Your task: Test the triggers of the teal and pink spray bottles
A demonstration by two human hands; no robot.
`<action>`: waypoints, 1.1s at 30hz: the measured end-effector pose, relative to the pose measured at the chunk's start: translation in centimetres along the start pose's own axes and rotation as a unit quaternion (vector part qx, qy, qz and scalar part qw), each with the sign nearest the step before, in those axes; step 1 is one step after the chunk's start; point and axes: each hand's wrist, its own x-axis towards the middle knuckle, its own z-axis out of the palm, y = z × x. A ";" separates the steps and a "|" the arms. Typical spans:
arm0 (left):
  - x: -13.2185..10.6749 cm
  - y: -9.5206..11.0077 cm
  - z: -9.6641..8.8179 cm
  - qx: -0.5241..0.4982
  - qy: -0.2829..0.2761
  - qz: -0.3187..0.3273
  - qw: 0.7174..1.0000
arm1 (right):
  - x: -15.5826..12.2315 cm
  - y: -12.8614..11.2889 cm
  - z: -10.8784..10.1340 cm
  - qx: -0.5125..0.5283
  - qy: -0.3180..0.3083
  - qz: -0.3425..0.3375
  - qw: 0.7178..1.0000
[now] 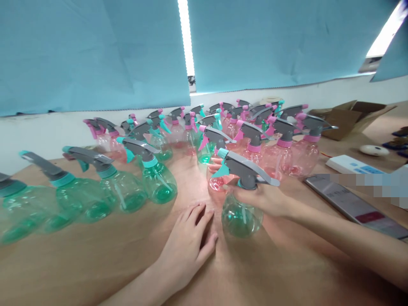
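with right hand [264,199], grips a green spray bottle [241,219] by its neck, just in front of the pink bottles [282,157], and with left hand [189,236], loosely open and palm down, touches the tabletop [95,255] beside that bottle.

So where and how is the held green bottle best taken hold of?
Probably under the gray collar of the green bottle, from the right, where the right grip holds it: the bottle narrows above its round body, and the trigger faces left.

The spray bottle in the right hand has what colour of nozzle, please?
The nozzle is turquoise; it shows best in the head view.
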 end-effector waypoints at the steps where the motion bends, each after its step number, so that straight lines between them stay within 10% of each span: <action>1: 0.0 0.0 -0.1 0.001 -0.001 0.001 1.000 | 0.0 -0.1 0.0 0.000 -0.002 -0.003 1.000; 33: 0.0 0.1 0.1 -0.003 -0.003 -0.001 1.000 | -0.3 0.2 0.3 -0.013 0.033 -0.012 0.999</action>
